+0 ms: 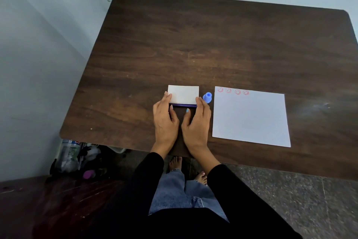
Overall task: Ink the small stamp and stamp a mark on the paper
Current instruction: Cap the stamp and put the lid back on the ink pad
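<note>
A flat ink pad case (pixel 183 94) with a white lid and purple rim lies on the brown table (pixel 213 45). My left hand (pixel 165 120) grips its left side and my right hand (pixel 196 122) grips its right side, thumbs at the front edge. The lid looks closed or barely raised. The small blue stamp (pixel 207 97) stands upright just right of the case, touching neither hand. A white sheet of paper (pixel 249 118) lies to the right, with several red smiley marks (pixel 233 91) along its top edge.
The table's near edge runs just below my wrists. Bottles and bags (pixel 73 157) sit on the floor under the left corner. A wall borders the table's left and far sides.
</note>
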Demonstrator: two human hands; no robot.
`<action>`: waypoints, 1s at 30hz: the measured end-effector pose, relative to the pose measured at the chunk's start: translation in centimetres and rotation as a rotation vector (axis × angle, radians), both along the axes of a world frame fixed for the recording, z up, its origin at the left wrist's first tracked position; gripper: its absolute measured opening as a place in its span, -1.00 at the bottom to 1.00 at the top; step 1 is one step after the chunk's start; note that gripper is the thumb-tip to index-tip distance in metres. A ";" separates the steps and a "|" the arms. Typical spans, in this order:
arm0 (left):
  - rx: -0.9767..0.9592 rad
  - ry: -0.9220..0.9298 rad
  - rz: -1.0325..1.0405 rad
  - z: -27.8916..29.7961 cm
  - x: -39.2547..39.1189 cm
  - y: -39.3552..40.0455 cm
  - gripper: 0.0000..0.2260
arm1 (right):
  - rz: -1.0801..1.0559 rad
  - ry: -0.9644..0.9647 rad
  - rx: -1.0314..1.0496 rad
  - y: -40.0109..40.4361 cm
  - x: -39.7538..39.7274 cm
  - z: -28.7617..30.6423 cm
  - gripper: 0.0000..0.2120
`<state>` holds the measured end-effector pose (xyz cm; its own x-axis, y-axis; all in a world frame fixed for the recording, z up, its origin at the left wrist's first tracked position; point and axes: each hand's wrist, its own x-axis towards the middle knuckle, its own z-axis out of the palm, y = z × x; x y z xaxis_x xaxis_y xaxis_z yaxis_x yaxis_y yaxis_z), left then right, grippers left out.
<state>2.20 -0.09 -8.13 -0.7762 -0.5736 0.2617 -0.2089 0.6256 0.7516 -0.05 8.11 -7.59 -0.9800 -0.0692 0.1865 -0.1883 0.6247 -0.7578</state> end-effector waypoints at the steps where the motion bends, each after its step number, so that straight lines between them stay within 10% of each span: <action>1: 0.000 0.000 -0.003 0.0 0.0 0.0 -0.65 | 0.003 -0.002 0.005 0.0 0.0 0.0 -0.59; 30: -0.129 -0.197 0.002 -0.3 -0.1 0.3 -0.61 | -0.010 0.070 -0.053 0.1 0.0 0.3 -0.60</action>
<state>2.07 0.20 -8.38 -0.8187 -0.5464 0.1765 -0.3449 0.7136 0.6098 -0.01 8.16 -7.31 -0.9651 -0.0475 0.2574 -0.2356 0.5861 -0.7752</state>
